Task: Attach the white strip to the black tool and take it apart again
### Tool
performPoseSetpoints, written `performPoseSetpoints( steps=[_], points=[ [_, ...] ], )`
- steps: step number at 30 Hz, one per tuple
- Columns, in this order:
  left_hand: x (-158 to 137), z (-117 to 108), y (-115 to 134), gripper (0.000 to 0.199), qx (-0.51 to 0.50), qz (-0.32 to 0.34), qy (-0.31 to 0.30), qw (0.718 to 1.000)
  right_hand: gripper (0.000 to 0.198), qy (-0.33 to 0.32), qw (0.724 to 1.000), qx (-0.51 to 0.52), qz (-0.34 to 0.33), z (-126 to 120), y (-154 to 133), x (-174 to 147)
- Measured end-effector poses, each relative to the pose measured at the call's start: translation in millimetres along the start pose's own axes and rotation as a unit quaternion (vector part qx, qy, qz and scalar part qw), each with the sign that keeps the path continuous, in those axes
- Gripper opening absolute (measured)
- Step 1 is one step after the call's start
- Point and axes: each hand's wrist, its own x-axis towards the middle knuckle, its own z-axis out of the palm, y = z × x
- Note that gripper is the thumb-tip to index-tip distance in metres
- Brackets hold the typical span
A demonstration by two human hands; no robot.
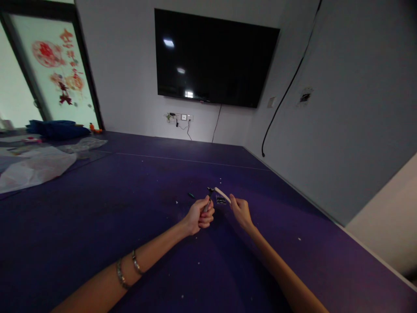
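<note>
My left hand is closed in a fist around the grey handle of a small tool with a dark crosswise head; its exact kind is too small to tell. In my right hand, thumb and fingers pinch a slim off-white stick, slanting up to the left. The stick's far end is close to the tool's head; I cannot tell whether they touch. Behind the hands, a dark flat piece with pale markings lies on the purple surface. A small dark green item lies left of the tool.
Small white bits are scattered over the purple surface. At the far left are clear plastic sheeting, a dark blue cloth bundle and a small orange object. A black cable hangs along the right wall, near the television.
</note>
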Motion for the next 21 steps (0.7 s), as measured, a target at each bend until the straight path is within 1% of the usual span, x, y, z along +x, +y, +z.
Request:
performPoseSetpoints(
  steps=[2, 4, 7, 10, 14, 17, 21],
  points=[
    [-0.5, -2.3, 1.2, 0.037, -0.035, -0.035, -0.033, 0.998, 0.047, 0.009, 1.000, 0.009, 0.004, 1.0, -0.8, -0.8],
    [-0.6, -3.8, 1.5, 0.036, -0.062, -0.057, -0.058, 0.995, 0.046, 0.020, 1.000, 0.014, 0.007, 2.7, -3.4, -1.7],
    [-1.2, -3.4, 2.1, 0.036, -0.090, -0.069, -0.084, 0.990, 0.046, 0.022, 1.000, 0.015, -0.001, 6.1, -5.6, -3.3],
    [-1.8, -2.9, 4.2, 0.036, -0.111, -0.060, -0.104, 0.987, 0.047, 0.019, 1.000, 0.005, -0.009, 7.0, -2.7, -4.9],
    [-0.9, -4.3, 6.0, 0.037, -0.124, -0.044, -0.109, 0.985, 0.047, 0.027, 1.000, -0.010, -0.006, 5.3, 0.2, -4.9],
    [-0.3, -4.1, 5.8, 0.037, -0.122, -0.050, -0.106, 0.986, 0.047, 0.041, 0.999, -0.003, -0.007, 6.8, -1.3, -3.9],
    [-0.8, -2.5, 7.6, 0.037, -0.110, -0.053, -0.096, 0.988, 0.048, 0.033, 0.999, -0.013, -0.009, 7.9, -1.7, -3.6]
  ],
)
